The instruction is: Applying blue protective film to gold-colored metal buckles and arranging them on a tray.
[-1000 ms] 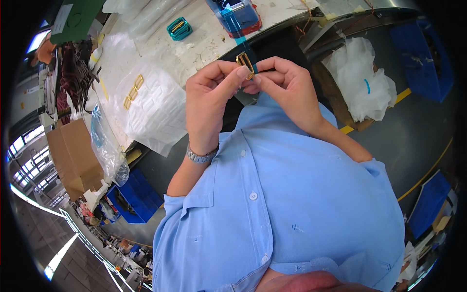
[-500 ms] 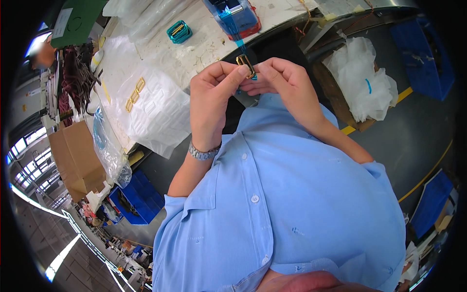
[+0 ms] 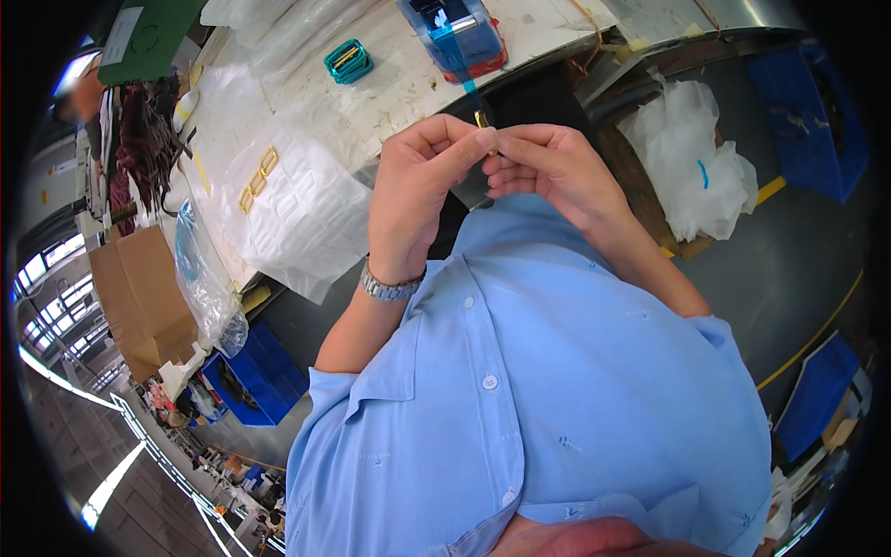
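Pinching a small gold metal piece (image 3: pixel 482 119) between them, the left hand (image 3: pixel 415 200) and right hand (image 3: pixel 554 172) meet fingertip to fingertip, raised above the chest; most of the piece is hidden by the fingers. A strip of blue tape (image 3: pixel 461 67) runs from the piece up to the blue tape dispenser (image 3: pixel 452 28) on the tabletop (image 3: pixel 390 93) just beyond the hands. Farther left of the left hand lie a teal buckle (image 3: pixel 348 60), gold frames (image 3: pixel 257 176) on clear plastic bags (image 3: pixel 297 223), and right of the right hand a crumpled white bag (image 3: pixel 691 167).
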Demonstrator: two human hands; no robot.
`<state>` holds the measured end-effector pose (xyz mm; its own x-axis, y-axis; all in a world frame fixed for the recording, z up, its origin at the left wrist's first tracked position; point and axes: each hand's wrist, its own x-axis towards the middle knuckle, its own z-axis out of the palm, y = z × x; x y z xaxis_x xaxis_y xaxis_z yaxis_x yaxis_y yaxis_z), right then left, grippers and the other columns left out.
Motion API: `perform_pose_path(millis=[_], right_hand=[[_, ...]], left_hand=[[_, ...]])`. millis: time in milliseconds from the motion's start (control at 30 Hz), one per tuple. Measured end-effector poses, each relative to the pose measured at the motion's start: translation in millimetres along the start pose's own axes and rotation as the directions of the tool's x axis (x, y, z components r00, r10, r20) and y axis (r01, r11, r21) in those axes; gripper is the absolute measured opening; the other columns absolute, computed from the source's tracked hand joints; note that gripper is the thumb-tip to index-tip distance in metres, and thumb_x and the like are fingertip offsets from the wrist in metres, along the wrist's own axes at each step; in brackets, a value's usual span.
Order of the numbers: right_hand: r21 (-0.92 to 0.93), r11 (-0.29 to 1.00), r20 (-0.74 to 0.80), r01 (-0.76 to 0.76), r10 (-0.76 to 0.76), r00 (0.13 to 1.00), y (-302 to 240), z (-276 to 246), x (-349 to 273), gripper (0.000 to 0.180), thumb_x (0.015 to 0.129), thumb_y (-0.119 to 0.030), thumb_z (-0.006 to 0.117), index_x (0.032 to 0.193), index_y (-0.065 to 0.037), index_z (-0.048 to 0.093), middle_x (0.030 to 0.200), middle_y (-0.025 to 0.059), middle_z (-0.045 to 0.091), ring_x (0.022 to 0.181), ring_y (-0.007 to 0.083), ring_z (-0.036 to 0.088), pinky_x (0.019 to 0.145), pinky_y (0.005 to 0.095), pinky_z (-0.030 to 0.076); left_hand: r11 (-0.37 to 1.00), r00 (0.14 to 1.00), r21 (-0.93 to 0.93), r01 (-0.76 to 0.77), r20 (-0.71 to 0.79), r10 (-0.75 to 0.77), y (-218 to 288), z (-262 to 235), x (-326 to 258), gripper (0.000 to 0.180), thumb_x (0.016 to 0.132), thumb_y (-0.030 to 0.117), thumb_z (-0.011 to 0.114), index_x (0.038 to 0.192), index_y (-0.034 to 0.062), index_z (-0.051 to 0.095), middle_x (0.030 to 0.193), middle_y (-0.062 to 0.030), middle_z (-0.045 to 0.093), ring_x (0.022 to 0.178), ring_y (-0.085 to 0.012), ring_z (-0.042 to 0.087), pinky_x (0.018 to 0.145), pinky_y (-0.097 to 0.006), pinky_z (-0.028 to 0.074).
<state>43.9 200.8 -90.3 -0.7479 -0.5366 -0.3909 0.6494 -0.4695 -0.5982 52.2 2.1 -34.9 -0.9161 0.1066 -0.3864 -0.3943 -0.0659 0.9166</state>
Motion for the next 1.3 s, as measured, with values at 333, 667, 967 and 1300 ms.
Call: perform_pose_path(millis=[333,667,967,1300], right_hand=[[0.071,0.997,-0.011,-0.007,0.008,1.0,1,2,-6,0.028,0.107,-0.021,0.07,0.121,0.002,0.074,0.104,0.0121,0.08,0.089,0.0194,0.078,0.085,0.035,0.065],[0.115,0.992,0.061,-0.048,0.041,0.997,-17,11,-11,0.029,0.106,-0.02,0.071,0.119,0.006,0.073,0.107,0.0162,0.08,0.094,0.0229,0.079,0.091,0.0374,0.065],[-0.74,0.577,0.044,0.345,-0.47,0.882,-30,14,6,0.029,0.098,-0.014,0.079,0.121,0.001,0.07,0.103,0.0069,0.073,0.096,0.0122,0.069,0.087,0.0281,0.058],[-0.654,0.655,0.115,0.379,-0.409,0.905,-33,18,17,0.049,0.099,-0.008,0.078,0.142,0.009,0.064,0.124,0.015,0.078,0.111,0.0149,0.073,0.101,0.0298,0.057]], left_hand=[[0.986,0.998,-0.166,0.017,0.054,-0.008,-22,1,9,0.023,0.108,0.02,0.068,0.112,0.0003,0.079,0.093,0.0015,0.073,0.078,-0.0046,0.06,0.072,-0.02,0.048],[0.868,0.971,-0.443,0.225,0.176,-0.162,-24,-5,21,0.022,0.106,0.016,0.064,0.113,-0.0009,0.077,0.091,-0.0015,0.074,0.078,-0.0068,0.065,0.066,-0.021,0.049],[0.607,0.872,-0.632,0.481,0.277,-0.403,-13,-12,32,0.022,0.107,0.015,0.06,0.113,-0.0034,0.071,0.083,-0.0001,0.063,0.066,-0.008,0.054,0.055,-0.022,0.044],[0.403,0.822,-0.739,0.54,0.358,-0.443,-6,-10,36,0.019,0.108,0.011,0.061,0.116,-0.0054,0.066,0.084,0.0,0.06,0.067,-0.0066,0.051,0.05,-0.021,0.04]])
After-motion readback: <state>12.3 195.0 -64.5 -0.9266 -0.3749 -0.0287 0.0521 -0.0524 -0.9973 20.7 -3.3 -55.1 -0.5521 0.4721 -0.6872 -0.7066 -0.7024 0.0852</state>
